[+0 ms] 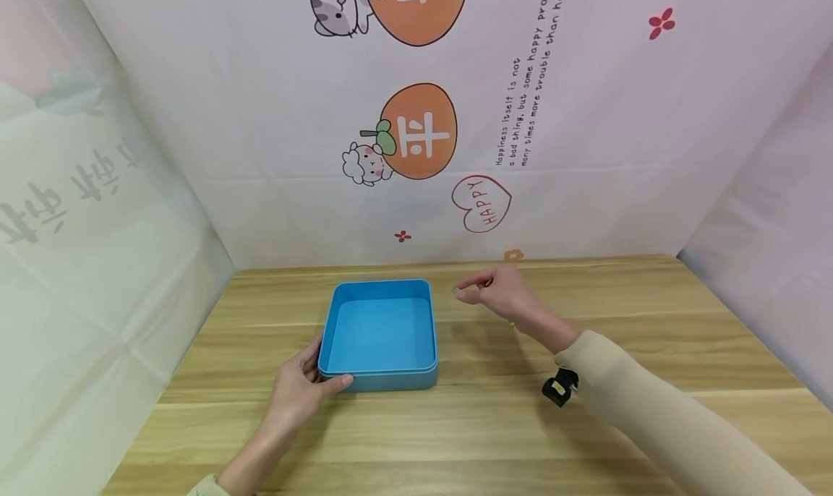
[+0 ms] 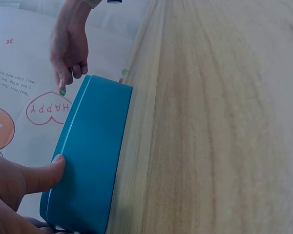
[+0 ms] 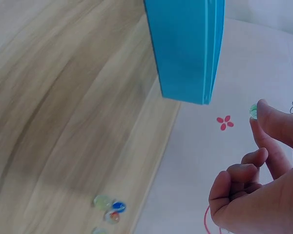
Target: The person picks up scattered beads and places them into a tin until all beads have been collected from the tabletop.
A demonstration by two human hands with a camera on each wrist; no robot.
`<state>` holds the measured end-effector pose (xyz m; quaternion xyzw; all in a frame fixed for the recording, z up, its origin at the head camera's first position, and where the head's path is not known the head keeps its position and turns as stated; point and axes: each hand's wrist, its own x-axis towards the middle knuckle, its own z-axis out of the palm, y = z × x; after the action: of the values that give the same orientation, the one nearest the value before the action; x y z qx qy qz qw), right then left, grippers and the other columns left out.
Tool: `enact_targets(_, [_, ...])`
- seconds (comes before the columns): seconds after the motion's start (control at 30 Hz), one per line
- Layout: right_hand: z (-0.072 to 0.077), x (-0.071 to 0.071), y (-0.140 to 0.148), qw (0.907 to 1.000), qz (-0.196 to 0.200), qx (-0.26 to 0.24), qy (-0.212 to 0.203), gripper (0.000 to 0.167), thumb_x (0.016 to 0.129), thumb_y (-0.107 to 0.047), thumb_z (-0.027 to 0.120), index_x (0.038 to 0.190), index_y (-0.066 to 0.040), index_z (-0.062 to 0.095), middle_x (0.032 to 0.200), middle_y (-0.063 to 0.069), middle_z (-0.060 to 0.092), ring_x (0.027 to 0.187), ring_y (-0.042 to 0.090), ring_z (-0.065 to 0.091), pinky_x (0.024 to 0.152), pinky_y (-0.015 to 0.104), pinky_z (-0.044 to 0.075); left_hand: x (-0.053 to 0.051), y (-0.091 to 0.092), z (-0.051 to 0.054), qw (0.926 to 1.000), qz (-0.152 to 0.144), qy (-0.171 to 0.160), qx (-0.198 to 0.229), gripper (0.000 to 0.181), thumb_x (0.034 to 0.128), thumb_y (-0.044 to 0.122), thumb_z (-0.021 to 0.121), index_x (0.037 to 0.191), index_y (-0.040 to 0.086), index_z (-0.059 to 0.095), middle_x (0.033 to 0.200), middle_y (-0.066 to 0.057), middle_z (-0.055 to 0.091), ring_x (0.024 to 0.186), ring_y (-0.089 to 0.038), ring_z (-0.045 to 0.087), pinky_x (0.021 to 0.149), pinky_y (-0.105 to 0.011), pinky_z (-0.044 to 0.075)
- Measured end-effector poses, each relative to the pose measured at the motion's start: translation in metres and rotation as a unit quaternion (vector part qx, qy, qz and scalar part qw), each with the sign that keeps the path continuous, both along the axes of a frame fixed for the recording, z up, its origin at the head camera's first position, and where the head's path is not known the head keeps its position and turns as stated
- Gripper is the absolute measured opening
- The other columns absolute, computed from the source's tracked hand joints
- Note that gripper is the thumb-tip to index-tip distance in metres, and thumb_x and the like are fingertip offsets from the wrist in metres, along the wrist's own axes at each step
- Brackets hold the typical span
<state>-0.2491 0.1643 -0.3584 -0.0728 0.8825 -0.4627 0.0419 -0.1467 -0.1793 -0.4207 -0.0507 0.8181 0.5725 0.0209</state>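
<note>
Blue and square, the open-topped box [image 1: 395, 382] sits on the wood-grain table [image 1: 449, 442], open side up, with the left hand [image 1: 296, 391] at its near left corner. That hand grips it: the thumb presses the near wall just under the rim while the other fingers reach around the left side. To the right of the box, apart from it and raised above the table, the right hand [image 1: 506, 292] pinches a green glass marble [image 3: 253, 111] — thumb and index fingertips clamped on it, the remaining fingers curled toward the palm. More marbles lie on the table in the right wrist view: a pale green one [image 3: 102, 202], a blue one [image 3: 118, 206] and an orange-and-clear one [image 3: 112, 216] close together, with another [image 3: 99, 230] cut off by the lower edge. A beige sleeve [image 1: 657, 402] covers the right forearm, and a printed white sheet [image 1: 260, 120] hangs behind the table.
</note>
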Motion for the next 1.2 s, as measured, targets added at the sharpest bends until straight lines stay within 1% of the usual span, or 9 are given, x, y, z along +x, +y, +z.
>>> enact_targets(0.1, [0.001,-0.002,-0.006,1.0000,0.006,-0.002,-0.004,0.022,0.095,-0.025,0.081,0.110,-0.009,0.084,0.088,0.005,0.052,0.091,0.024,0.049,0.071,0.035,0.040,0.000,0.000,0.000,1.0000,0.000,0.000,0.000,0.097,0.0869,0.008,0.089,0.163,-0.005,0.029,0.165,-0.028,0.030,0.150,-0.043,0.033,0.118,-0.053,0.036])
enact_targets(0.2, [0.002,-0.003,-0.012,0.9999,0.009,-0.009,-0.003,0.020,0.095,-0.023,0.081,0.109,-0.008,0.084,0.091,0.006,0.055,0.092,0.024,0.049,0.073,0.035,0.041,0.000,0.000,-0.001,1.0000,0.000,0.002,-0.003,0.097,0.0872,0.009,0.089,0.163,-0.005,0.030,0.165,-0.028,0.030,0.150,-0.043,0.033,0.118,-0.053,0.037])
enact_targets(0.37, [0.005,-0.003,-0.022,0.9996,0.013,-0.025,-0.006,0.019,0.095,-0.021,0.081,0.108,-0.007,0.084,0.090,0.005,0.056,0.091,0.024,0.049,0.073,0.035,0.040,-0.001,0.001,0.000,1.0000,-0.001,0.004,-0.007,0.096,0.0876,0.008,0.088,0.163,-0.005,0.030,0.165,-0.028,0.030,0.150,-0.043,0.033,0.118,-0.052,0.038])
enact_targets(0.53, [0.008,-0.004,-0.032,0.9996,0.011,-0.024,-0.009,0.017,0.094,-0.021,0.082,0.107,-0.010,0.084,0.092,0.006,0.059,0.093,0.025,0.051,0.073,0.035,0.041,-0.001,0.001,0.000,1.0000,-0.002,0.005,-0.005,0.096,0.0875,0.008,0.088,0.162,-0.006,0.030,0.165,-0.028,0.030,0.150,-0.043,0.033,0.118,-0.053,0.037])
enact_targets(0.67, [0.011,-0.004,-0.040,0.9995,0.014,-0.027,-0.008,0.019,0.094,-0.022,0.083,0.108,-0.009,0.084,0.091,0.007,0.061,0.092,0.026,0.053,0.072,0.035,0.042,0.000,0.001,0.001,1.0000,-0.003,0.004,-0.004,0.097,0.0874,0.008,0.088,0.162,-0.006,0.029,0.165,-0.028,0.030,0.150,-0.044,0.033,0.118,-0.053,0.037])
enact_targets(0.8, [0.011,-0.005,-0.047,0.9992,0.018,-0.036,-0.008,0.018,0.094,-0.020,0.083,0.108,-0.009,0.084,0.092,0.007,0.065,0.090,0.026,0.053,0.070,0.033,0.042,-0.001,0.000,0.000,1.0000,-0.003,0.004,-0.006,0.097,0.0871,0.009,0.089,0.163,-0.006,0.029,0.165,-0.029,0.030,0.150,-0.044,0.033,0.117,-0.053,0.038])
enact_targets(0.97, [0.010,-0.006,-0.056,0.9986,0.030,-0.044,-0.002,0.016,0.094,-0.018,0.083,0.107,-0.009,0.084,0.096,0.006,0.070,0.087,0.025,0.052,0.068,0.033,0.040,0.000,0.000,-0.001,1.0000,-0.002,0.005,-0.006,0.098,0.0862,0.008,0.089,0.162,-0.006,0.030,0.165,-0.028,0.030,0.149,-0.043,0.034,0.117,-0.052,0.038])
enact_targets(1.07, [0.009,-0.006,-0.061,0.9985,0.033,-0.045,0.000,0.015,0.094,-0.018,0.084,0.105,-0.009,0.085,0.094,0.006,0.069,0.084,0.025,0.052,0.066,0.032,0.038,0.000,0.000,-0.001,1.0000,-0.001,0.006,-0.006,0.098,0.0861,0.008,0.089,0.162,-0.006,0.030,0.165,-0.029,0.031,0.149,-0.043,0.034,0.117,-0.052,0.038])
enact_targets(1.2, [0.008,-0.007,-0.068,0.9986,0.033,-0.042,0.001,0.014,0.093,-0.018,0.085,0.103,-0.009,0.085,0.088,0.006,0.063,0.080,0.023,0.050,0.064,0.030,0.036,0.000,0.000,0.000,1.0000,-0.001,0.008,-0.006,0.097,0.0862,0.008,0.089,0.162,-0.006,0.030,0.165,-0.029,0.031,0.149,-0.044,0.034,0.117,-0.053,0.038])
